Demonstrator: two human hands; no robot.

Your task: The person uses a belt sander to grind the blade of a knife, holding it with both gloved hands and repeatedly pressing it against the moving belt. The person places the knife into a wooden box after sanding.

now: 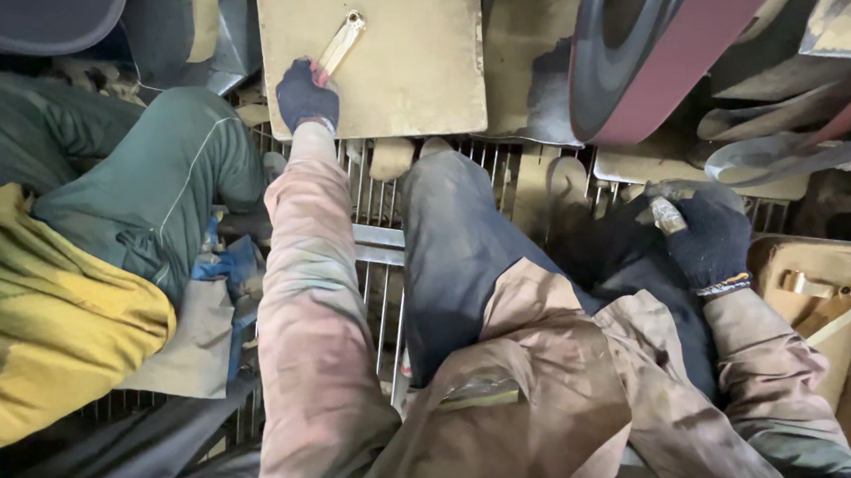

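Note:
My left hand (304,96), in a dark glove, reaches forward and grips one end of a slim brass-coloured metal piece (342,41) lying on a dusty tan board (414,80). My right hand (710,237), also gloved, rests by my right knee and is closed around a small pale metal part (665,214). My legs, in dark trousers (456,247), and a stained brown apron (545,380) fill the lower middle of the view.
A large wheel with a reddish abrasive belt (671,42) stands at the upper right. A box with brass parts (829,296) sits at the right. A metal grate floor (380,232) runs below. Another person in green trousers (162,178) and yellow cloth (42,316) sits left.

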